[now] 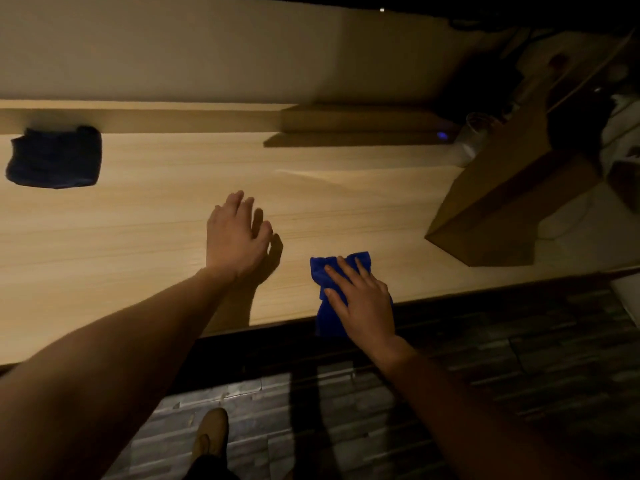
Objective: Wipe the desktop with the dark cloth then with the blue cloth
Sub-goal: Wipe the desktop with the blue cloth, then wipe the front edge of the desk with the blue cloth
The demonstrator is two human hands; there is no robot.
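Note:
The light wooden desktop (138,230) fills the middle of the head view. A dark cloth (55,157) lies crumpled at its far left, near the back ledge, with no hand on it. A bright blue cloth (327,306) lies at the desk's front edge, partly hanging over it. My right hand (360,299) presses flat on the blue cloth, fingers spread on top. My left hand (235,237) hovers just over the bare desk to the left of it, fingers apart and holding nothing.
A brown paper bag (502,202) stands on the right end of the desk. A raised wooden ledge (173,119) runs along the back by the wall. Dark clutter and a small blue light (441,135) sit at the back right. Dark floor below.

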